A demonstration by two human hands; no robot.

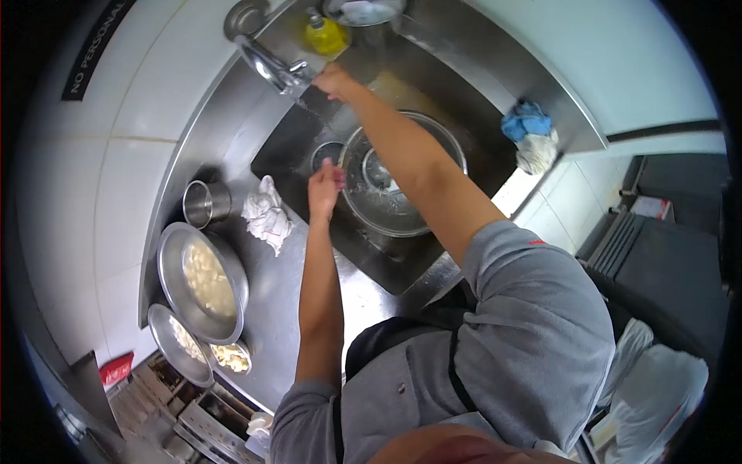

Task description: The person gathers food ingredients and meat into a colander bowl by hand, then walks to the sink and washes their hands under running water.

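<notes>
My right hand point(332, 82) reaches across the sink point(479, 116) with its fingers closed at the lever of the chrome faucet point(267, 66). Below the spout, my left hand point(325, 188) is at the left rim of a large round bowl point(367, 218), its fingers curled against that edge. The bowl stands in the sink and looks wet inside, with a smaller round shape in its middle. My right forearm covers part of the bowl. A round drain point(328, 153) lies just beyond my left hand.
A yellow soap bottle point(325, 35) stands behind the sink. On the left counter are a white cloth point(267, 216), a metal cup point(206, 203), a big bowl of pale pieces in liquid point(239, 290) and smaller bowls. Blue and white cloths point(533, 135) lie at the right edge.
</notes>
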